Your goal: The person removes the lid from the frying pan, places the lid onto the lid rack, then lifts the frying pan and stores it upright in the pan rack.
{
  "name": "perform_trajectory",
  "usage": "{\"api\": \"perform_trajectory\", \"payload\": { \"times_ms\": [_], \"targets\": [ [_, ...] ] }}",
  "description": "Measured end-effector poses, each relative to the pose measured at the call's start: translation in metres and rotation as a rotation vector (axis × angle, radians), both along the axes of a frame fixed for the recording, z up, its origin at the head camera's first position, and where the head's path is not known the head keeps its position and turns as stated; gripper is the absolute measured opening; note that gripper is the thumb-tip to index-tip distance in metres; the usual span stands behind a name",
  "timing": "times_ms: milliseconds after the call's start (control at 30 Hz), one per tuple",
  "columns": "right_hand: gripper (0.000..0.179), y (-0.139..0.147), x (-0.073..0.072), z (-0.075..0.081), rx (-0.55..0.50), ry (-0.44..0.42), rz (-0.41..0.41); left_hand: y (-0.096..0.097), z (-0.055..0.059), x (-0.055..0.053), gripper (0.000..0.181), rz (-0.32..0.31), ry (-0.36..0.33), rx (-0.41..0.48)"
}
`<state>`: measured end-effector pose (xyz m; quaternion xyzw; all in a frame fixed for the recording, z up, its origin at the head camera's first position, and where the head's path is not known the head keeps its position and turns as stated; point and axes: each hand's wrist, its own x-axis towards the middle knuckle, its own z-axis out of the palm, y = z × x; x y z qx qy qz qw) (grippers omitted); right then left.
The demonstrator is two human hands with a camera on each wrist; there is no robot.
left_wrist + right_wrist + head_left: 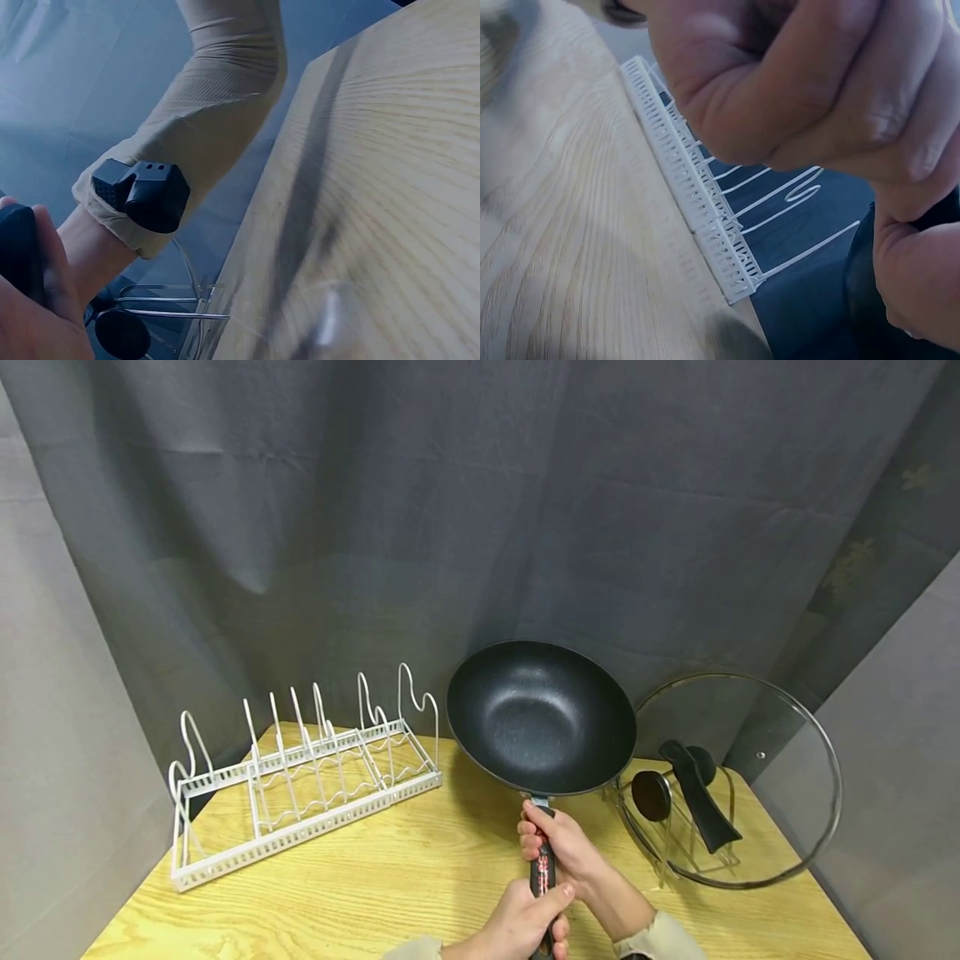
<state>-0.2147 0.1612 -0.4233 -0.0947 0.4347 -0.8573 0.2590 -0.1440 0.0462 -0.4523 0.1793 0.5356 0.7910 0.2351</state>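
Note:
A black wok (pixel 536 718) is held up by its long black handle, its inside facing me and its bowl above the back of the table. My right hand (pixel 566 843) grips the handle close to the bowl. Nearer to me, my left hand (pixel 521 918) wraps round the rear part of the same handle, its thumb lying along the top. In the left wrist view the black handle (pixel 21 251) shows between fingers at the left edge. The right wrist view has both hands close up, with part of the wok's dark side (pixel 861 281) beside them.
On the left of the wooden table (pixel 337 893) stands a white wire rack (pixel 300 827) with upright dividers. To the right, a large glass lid (pixel 780 810) with a black handle (pixel 701 797) leans on a small stand. A grey curtain (pixel 480 527) hangs behind.

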Motion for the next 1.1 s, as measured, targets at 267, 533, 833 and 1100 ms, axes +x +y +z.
{"api": "perform_trajectory", "payload": {
  "times_ms": [267, 533, 833, 1100],
  "targets": [
    [0.031, 0.001, -0.006, 0.003, -0.219, 0.0, 0.162, -0.003, 0.003, -0.004, 0.03, -0.013, 0.064, 0.009],
    [0.034, 0.001, -0.011, 0.006, -0.374, 0.036, 0.288, -0.007, 0.015, -0.005, 0.027, -0.071, 0.036, 0.073],
    [0.032, -0.003, -0.006, 0.008, -0.278, 0.203, 0.205, -0.01, 0.018, -0.004, 0.031, -0.081, 0.039, 0.068],
    [0.026, -0.003, -0.003, 0.004, -0.175, 0.258, 0.14, -0.012, 0.013, -0.004, 0.035, -0.078, 0.065, 0.021]
  ]
}}
